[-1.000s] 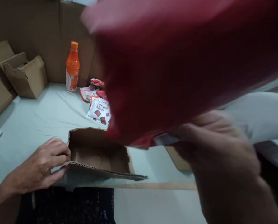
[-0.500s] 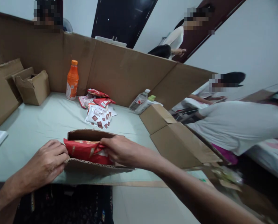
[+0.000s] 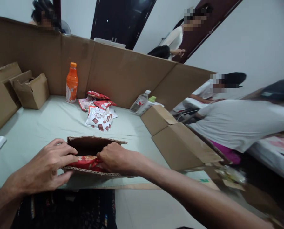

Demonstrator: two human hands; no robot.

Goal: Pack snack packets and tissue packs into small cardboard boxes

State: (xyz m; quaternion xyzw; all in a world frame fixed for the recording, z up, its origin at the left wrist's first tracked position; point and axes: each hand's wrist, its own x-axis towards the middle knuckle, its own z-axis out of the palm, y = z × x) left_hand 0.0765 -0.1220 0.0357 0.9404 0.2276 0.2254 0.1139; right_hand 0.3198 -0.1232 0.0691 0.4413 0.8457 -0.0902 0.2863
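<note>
A small open cardboard box [image 3: 94, 170] stands near the table's front edge. Inside it sits a red snack packet [image 3: 84, 161], mostly below the rim. My right hand [image 3: 113, 157] reaches into the box with its fingers curled on the packet's right end; the fingertips are hidden. At the box's left end, my left hand [image 3: 53, 165] grips the near corner, thumb outside and fingers over the rim beside the packet. Beyond the box lie a white "Super Meal" packet [image 3: 99, 119] and red packets [image 3: 104, 104] in a loose pile.
An orange drink bottle [image 3: 71, 83] stands at the back, by a cardboard screen [image 3: 123, 73]. Cardboard boxes [image 3: 34, 92] line the left side. Clear bottles [image 3: 140, 102] lean behind a cardboard piece [image 3: 180, 143] on the right. Other people sit beyond the screen and to the right.
The red packet has sunk lower into the box, and my right hand has gone down and inward with it. My left hand's fingers have spread and shifted over the rim.
</note>
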